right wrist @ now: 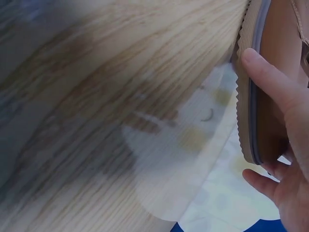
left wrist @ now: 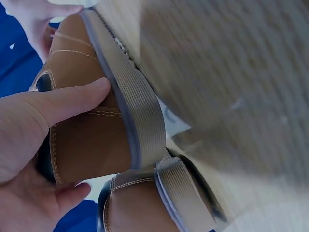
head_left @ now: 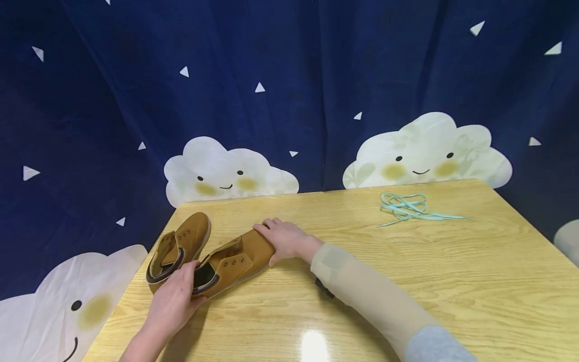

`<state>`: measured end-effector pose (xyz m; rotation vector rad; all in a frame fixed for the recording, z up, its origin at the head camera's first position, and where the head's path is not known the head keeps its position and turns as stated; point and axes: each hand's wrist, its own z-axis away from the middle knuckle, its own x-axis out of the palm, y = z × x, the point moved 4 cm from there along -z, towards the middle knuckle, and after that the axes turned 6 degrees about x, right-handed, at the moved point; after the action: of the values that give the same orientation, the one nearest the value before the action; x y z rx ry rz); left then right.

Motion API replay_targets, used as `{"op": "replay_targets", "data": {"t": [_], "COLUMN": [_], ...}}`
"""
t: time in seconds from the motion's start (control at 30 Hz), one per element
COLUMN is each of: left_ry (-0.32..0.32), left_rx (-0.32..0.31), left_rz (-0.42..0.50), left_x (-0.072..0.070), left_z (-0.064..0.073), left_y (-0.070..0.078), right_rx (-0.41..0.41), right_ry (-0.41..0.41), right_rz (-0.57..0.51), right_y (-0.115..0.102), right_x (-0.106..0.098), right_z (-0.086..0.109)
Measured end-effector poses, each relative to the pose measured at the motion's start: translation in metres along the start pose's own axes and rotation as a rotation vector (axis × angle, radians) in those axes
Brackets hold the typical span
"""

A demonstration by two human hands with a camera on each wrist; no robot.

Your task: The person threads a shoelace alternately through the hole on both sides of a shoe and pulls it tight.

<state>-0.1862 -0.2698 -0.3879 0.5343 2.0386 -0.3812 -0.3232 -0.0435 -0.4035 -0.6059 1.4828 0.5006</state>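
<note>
A brown lace-up shoe [head_left: 255,251], with no lace in its eyelets, is held between both hands over the left side of the table. My left hand [head_left: 174,296] grips it at the heel, thumb [left wrist: 91,94] along the stitched side in the left wrist view. At the toe, my right hand [head_left: 287,240] holds the other end; its thumb [right wrist: 263,70] lies against the sole edge in the right wrist view. The matching shoe [head_left: 195,234] stands just behind and to the left, its heel partly hidden by my left hand.
A loose bundle of light blue shoelaces [head_left: 402,208] lies at the back right of the wooden table [head_left: 452,281]. Behind the table hangs a dark blue curtain [head_left: 271,45] with white clouds. A small dark object [head_left: 323,287] shows beneath my right sleeve.
</note>
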Motion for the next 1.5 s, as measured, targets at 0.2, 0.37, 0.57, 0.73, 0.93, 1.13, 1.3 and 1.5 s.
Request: {"op": "replay_targets", "data": {"t": [0.2, 0.37, 0.57, 0.73, 0.93, 1.13, 1.3, 1.5], "left_ry": [-0.045, -0.069, -0.063, -0.076, -0.093, -0.097, -0.149, -0.227], "left_rx": [-0.070, -0.081, -0.063, -0.037, 0.032, 0.112, 0.157, 0.179], "left_rz": [0.017, 0.023, 0.028, 0.043, 0.060, 0.076, 0.122, 0.166], "left_x": [0.000, -0.001, -0.004, -0.004, 0.004, 0.015, 0.022, 0.031], "left_z": [-0.002, -0.007, -0.024, -0.044, -0.063, -0.087, -0.107, -0.132], "left_y": [-0.001, 0.002, 0.008, 0.017, 0.029, 0.044, 0.056, 0.070], "right_rx": [-0.032, -0.049, -0.048, -0.047, -0.044, -0.010, 0.018, 0.055], "right_ry": [0.030, 0.061, 0.111, 0.172, 0.220, 0.223, 0.222, 0.227], "right_rz": [0.061, 0.080, 0.088, 0.112, 0.117, 0.128, 0.131, 0.139], "right_y": [0.002, 0.005, 0.018, 0.035, 0.057, 0.079, 0.092, 0.110], "right_x": [-0.002, -0.007, -0.022, -0.036, -0.040, -0.042, -0.045, -0.047], "right_z": [0.003, 0.010, 0.022, 0.038, 0.062, 0.090, 0.113, 0.135]}}
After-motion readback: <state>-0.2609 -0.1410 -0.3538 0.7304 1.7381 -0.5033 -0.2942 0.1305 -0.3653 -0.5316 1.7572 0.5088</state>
